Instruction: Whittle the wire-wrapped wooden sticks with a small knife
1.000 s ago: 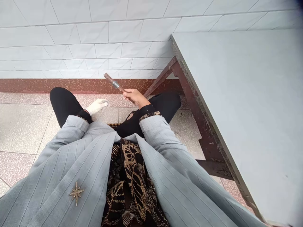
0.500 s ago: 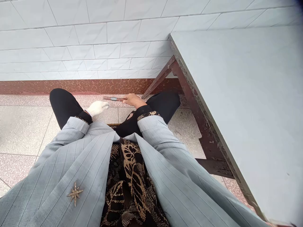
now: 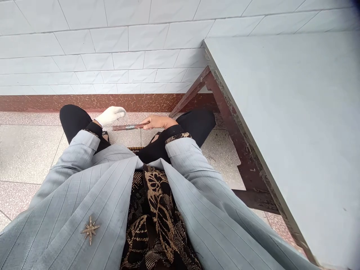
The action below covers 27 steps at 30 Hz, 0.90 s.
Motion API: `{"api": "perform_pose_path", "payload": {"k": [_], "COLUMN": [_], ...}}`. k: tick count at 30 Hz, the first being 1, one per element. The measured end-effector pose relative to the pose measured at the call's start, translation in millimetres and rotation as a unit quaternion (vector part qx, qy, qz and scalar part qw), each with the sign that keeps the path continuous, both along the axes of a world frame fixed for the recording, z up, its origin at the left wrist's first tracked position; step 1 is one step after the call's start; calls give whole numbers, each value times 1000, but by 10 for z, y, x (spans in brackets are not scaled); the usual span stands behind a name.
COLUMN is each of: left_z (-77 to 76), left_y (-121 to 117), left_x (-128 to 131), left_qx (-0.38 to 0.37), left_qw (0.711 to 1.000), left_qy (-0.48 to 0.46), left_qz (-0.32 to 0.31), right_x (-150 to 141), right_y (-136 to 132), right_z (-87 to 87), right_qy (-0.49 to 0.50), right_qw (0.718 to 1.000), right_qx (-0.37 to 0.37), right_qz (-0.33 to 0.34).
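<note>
My right hand (image 3: 159, 122), bare, is closed round one end of a reddish-brown stick (image 3: 118, 128), which points left and lies nearly level. Silvery wire (image 3: 130, 126) is wound in several turns about the stick's middle. Just above and left of the stick is my left hand (image 3: 110, 115) in a white knitted glove. Its fingers are bent and drawn together, apart from the stick; anything thin between them is too small to make out.
A table (image 3: 281, 112) with a pale top and dark red frame stands close on my right, one slanting leg (image 3: 189, 93) near my right knee. Ahead is a white tiled wall (image 3: 87, 41). My knees are spread over a speckled tile floor (image 3: 30, 146).
My gloved left hand has risen from below the stick's left end to above it. The stick and my right hand have come slightly nearer to me, and the stick's free end has shifted left.
</note>
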<state>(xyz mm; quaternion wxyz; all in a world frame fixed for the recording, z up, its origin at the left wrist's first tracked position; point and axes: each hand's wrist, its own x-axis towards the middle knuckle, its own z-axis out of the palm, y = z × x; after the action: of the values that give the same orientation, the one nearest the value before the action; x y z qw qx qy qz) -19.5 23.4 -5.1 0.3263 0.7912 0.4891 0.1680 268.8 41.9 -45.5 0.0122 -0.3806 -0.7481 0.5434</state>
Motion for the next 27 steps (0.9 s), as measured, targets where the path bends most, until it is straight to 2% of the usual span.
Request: {"api": "perform_pose_path", "payload": {"k": [3, 4, 6, 9, 12, 16, 21, 24, 27], "left_z": [-119, -187, -347, -576, -703, -705, -629, -600, -578], "left_y": [-130, -187, -290, -351, -315, -283, -325, -346, -356], "left_x": [51, 83, 150, 194, 159, 111, 129, 140, 136], "left_qx": [-85, -104, -150, -129, -95, -40, 65, 91, 119], "left_qw": [989, 985, 978, 981, 988, 998, 989, 975, 966], "left_qy": [-111, -132, -148, -141, -122, -50, 125, 200, 227], "left_qz": [40, 39, -1, -16, -16, -16, -39, -26, -16], "right_x": [-4, -4, -3, -8, -19, -27, -30, -49, -60], "right_y": [-14, -11, 4, 31, 53, 85, 64, 28, 23], "right_z": [45, 46, 25, -28, -55, -54, -26, 0, -9], "right_qy": [131, 172, 232, 234, 173, 54, -140, -206, -255], "right_qw": [991, 983, 959, 929, 924, 936, 932, 924, 923], "right_qx": [-5, 2, 8, -16, -13, 46, 174, 200, 211], "right_qz": [-34, -69, -164, -286, -340, -344, -286, -254, -196]}}
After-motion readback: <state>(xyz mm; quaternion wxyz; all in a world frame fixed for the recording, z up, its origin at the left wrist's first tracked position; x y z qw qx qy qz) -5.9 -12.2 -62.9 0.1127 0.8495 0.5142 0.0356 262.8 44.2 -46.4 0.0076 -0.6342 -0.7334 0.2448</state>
